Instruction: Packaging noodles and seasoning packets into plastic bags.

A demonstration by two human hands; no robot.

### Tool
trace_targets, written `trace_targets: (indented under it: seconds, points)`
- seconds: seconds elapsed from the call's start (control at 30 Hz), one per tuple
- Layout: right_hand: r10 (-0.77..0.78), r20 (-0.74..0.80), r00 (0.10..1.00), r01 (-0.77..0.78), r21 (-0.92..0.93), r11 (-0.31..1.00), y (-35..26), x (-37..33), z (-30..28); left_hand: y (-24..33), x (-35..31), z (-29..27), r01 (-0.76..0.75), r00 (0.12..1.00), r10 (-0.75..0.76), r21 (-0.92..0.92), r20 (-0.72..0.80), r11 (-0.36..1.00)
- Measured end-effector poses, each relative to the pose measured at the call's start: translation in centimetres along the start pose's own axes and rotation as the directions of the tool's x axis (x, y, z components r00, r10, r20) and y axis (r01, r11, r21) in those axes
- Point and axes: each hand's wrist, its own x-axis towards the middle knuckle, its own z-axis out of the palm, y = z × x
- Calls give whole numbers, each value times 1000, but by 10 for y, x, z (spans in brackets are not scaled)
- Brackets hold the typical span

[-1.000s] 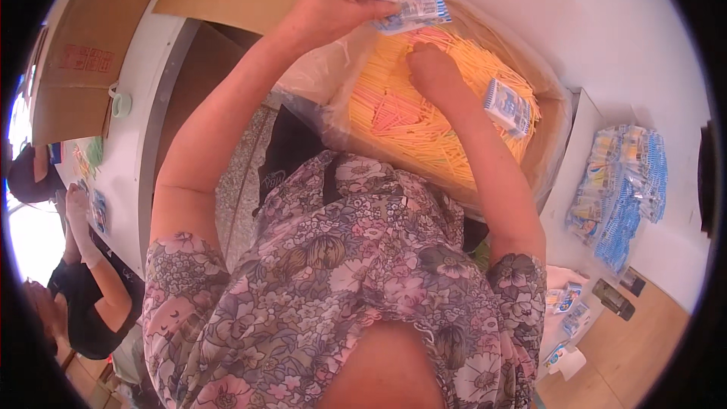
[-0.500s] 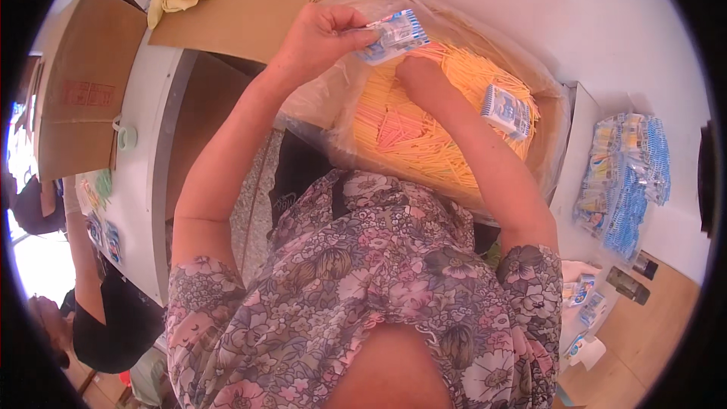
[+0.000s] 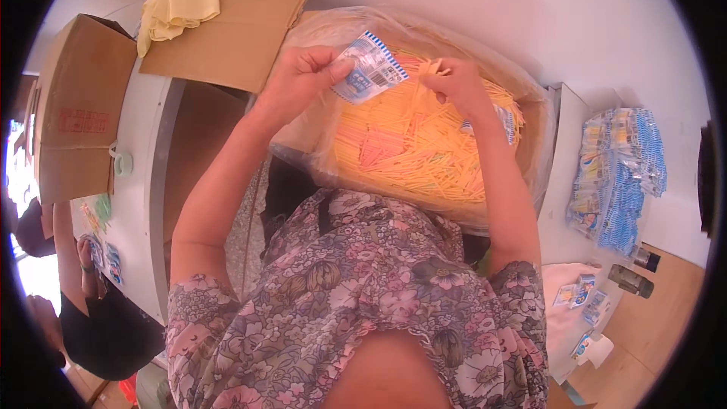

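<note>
My left hand (image 3: 297, 79) pinches a small blue-and-white plastic packet (image 3: 372, 70) by its edge, above the left side of a carton. A little to its right, my right hand (image 3: 462, 87) is closed on a small bunch of thin yellow sticks (image 3: 429, 74). Below both hands lies a heap of loose sticks (image 3: 424, 148), mostly yellow with a pink patch and a few green ones. The heap fills a cardboard box (image 3: 539, 153) lined with clear plastic. On the heap, a second packet (image 3: 503, 120) is partly hidden by my right forearm.
Filled packets (image 3: 621, 182) are piled on the right-hand surface, with a dark cylindrical object (image 3: 630, 282) nearby. At left stand a tall carton (image 3: 79, 113), a cardboard flap (image 3: 242, 26) bearing a yellow cloth (image 3: 182, 4), and a tape roll (image 3: 122, 163). A co-worker (image 3: 106, 318) sits at far left.
My right hand has come up out of the heap with a bunch of yellow sticks. My left hand has lowered slightly and turned the packet. The whole view has shifted a little.
</note>
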Motion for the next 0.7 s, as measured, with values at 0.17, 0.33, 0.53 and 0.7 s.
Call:
trace_targets:
  seconds: [0.17,0.33,0.53,0.7]
  points:
    - [80,-100,992,-42,335,941,-6,-40,-30,-4,5,33,-5,999,9,-89,41,996]
    - [53,-170,984,52,559,827,-28,-90,-39,-18,17,59,-22,993,32,-88,117,996]
    - [-22,-193,981,154,705,692,-56,-119,-27,-21,25,80,-23,964,68,-176,257,984]
    - [75,-268,961,137,691,710,-53,-124,-20,-16,25,93,-33,952,74,-144,296,989]
